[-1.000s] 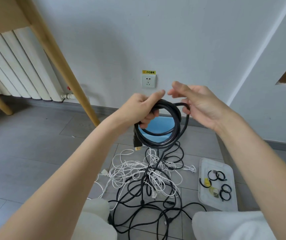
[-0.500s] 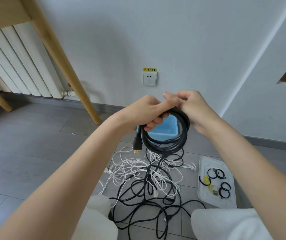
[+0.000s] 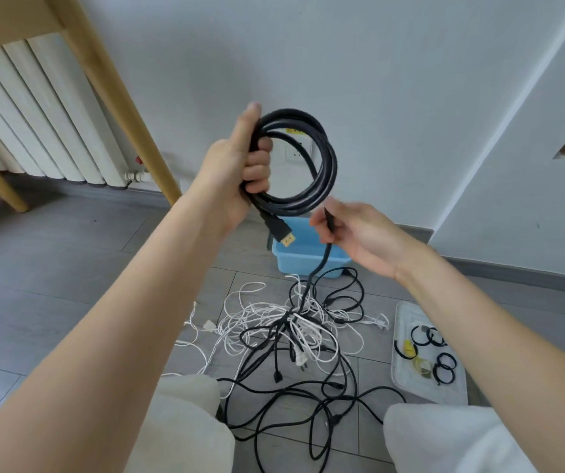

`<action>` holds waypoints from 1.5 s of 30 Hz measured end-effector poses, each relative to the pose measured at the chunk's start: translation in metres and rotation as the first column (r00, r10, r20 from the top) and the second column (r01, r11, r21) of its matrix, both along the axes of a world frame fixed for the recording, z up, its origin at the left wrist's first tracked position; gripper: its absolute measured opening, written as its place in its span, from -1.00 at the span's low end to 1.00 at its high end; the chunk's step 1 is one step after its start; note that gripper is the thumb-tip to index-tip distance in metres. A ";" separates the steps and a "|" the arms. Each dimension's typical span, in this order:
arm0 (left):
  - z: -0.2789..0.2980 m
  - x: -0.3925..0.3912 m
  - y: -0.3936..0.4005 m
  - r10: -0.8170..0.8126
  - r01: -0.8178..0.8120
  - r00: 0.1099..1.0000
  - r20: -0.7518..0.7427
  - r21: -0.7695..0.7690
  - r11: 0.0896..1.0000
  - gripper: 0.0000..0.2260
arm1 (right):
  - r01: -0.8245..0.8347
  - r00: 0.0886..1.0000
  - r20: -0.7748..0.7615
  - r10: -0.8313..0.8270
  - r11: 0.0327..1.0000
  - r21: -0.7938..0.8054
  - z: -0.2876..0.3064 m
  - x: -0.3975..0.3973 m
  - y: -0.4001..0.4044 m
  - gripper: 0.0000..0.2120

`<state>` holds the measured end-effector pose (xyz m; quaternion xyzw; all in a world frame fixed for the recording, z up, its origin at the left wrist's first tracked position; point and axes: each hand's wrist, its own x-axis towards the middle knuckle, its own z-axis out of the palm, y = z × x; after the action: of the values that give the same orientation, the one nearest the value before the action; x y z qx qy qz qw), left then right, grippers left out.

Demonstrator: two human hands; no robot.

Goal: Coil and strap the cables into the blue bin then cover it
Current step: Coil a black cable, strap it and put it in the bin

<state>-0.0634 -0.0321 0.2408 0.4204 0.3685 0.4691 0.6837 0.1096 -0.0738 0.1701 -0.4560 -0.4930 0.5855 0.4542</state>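
Blue plastic shows at about twelve o'clock from the cable tangle on the floor: the blue bin (image 3: 308,257) sits open-topped near the wall, and the part of its inside that can be seen holds nothing, though the hands and cable hide much of it. Black cable (image 3: 303,165) is wound into a coil of several loops, held up in front of the wall. The left hand (image 3: 243,165) grips the coil at its nine o'clock side, fingers curled through the loops and thumb along the outside. A gold-tipped plug (image 3: 282,233) hangs from the coil at about six o'clock, just above the bin's rim. The right hand (image 3: 356,233), lower and at four o'clock from the coil, pinches the cable's free run between thumb and fingers; from there the cable drops straight down into the pile.

That pile of loose cables (image 3: 294,336), thin white ones tangled with black ones, spreads over the grey floor tiles between the bin and the person's knees. At three o'clock from the pile lies a clear tray (image 3: 407,387), flat on the floor. It holds several black strap rings (image 3: 445,367), some open and some closed, a yellow piece and a small roll of what looks like tape. A white radiator (image 3: 35,124) stands at ten o'clock against the wall.
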 end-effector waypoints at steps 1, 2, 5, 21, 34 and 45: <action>0.000 0.001 -0.001 0.005 -0.005 1.000 -0.030 0.015 1.000 -0.62 | 0.089 0.996 -0.016 -0.089 0.995 0.050 0.005 -0.001 0.003 -0.65; 0.000 0.001 -0.002 0.008 -0.006 0.998 -0.068 0.037 0.999 -0.62 | 0.197 0.978 -0.097 -0.187 0.975 0.107 0.015 -0.001 0.006 -0.62; 0.005 0.007 -0.009 0.009 0.015 0.989 -0.146 0.168 0.986 -0.62 | 0.425 0.881 -0.372 -0.293 0.837 0.346 0.072 0.004 0.013 -0.67; -0.040 0.027 0.001 0.058 -0.052 0.998 0.031 -0.165 0.985 -0.63 | 0.268 0.957 0.141 -0.252 0.958 -0.107 0.035 -0.003 0.001 -0.58; -0.050 0.044 -0.009 0.033 -0.028 0.999 0.029 -0.164 0.986 -0.65 | 0.421 0.898 -0.147 -0.415 0.907 0.015 0.023 -0.012 -0.003 -0.72; -0.031 0.028 -0.003 -0.045 0.057 0.990 0.136 -0.082 0.995 -0.73 | 0.110 0.971 -0.219 -0.093 0.992 0.065 0.030 -0.009 -0.001 -0.77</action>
<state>-0.0357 -0.0355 0.2100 0.3675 0.3306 0.4625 0.7360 0.1009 -0.0752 0.2004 -0.3965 -0.4390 0.5881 0.5515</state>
